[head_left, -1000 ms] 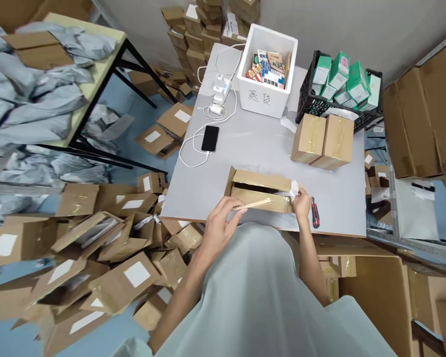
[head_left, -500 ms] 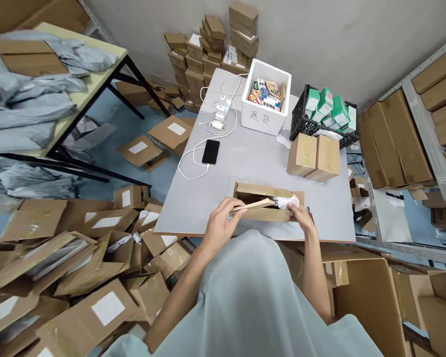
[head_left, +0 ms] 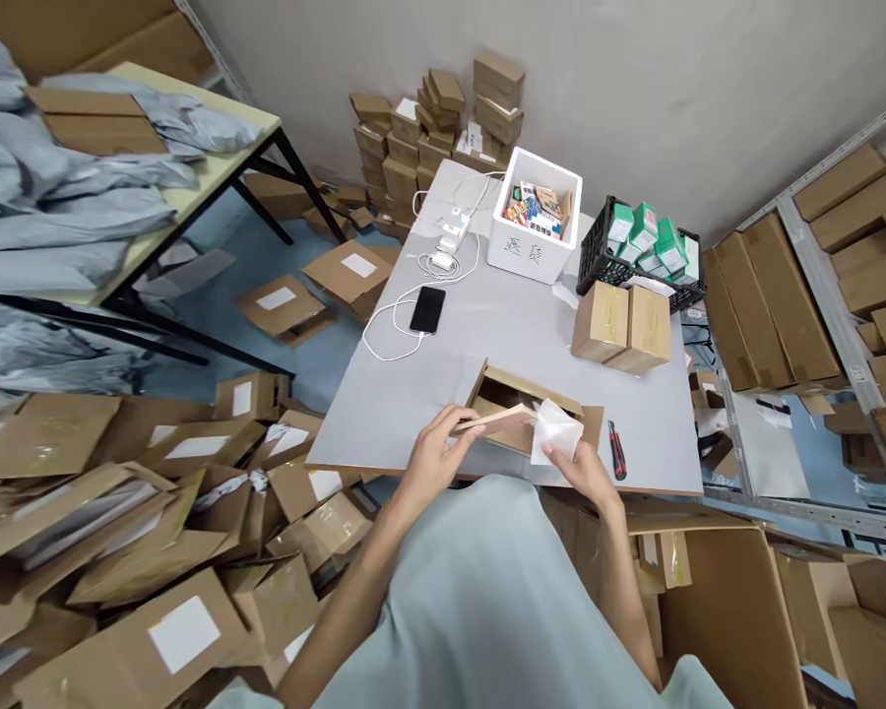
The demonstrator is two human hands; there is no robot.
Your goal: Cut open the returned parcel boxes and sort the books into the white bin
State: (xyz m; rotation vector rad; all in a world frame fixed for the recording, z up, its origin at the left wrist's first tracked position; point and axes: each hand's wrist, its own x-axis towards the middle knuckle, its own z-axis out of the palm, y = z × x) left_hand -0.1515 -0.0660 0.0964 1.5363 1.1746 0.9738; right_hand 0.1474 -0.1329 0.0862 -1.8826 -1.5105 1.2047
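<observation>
My left hand (head_left: 439,443) pinches a thin flat tan piece (head_left: 491,421) over the near left side of an open cardboard box (head_left: 530,381). Whether that piece is the box's own flap or separate, I cannot tell. A crumpled white sheet or soft bag (head_left: 556,431) is held between the thumb and fingers of my right hand (head_left: 585,471), in front of the box's right end. The tan piece's far end meets or overlaps the white one. Part of the box's dark inside shows behind them. To the right of my right hand lies a red and black box cutter (head_left: 617,451).
Two taped cartons (head_left: 621,328) stand on the grey table (head_left: 384,423), before a black crate (head_left: 595,251) of green-and-white boxes. A white foam box (head_left: 530,251) holds booklets. Left are a phone (head_left: 427,309) and a power strip (head_left: 454,228). Opened cartons (head_left: 192,620) crowd the floor.
My right hand has drawn the white piece up and toward me, out over the box's near side, and it is spread wider. The box has turned slightly. The box cutter is now uncovered.
</observation>
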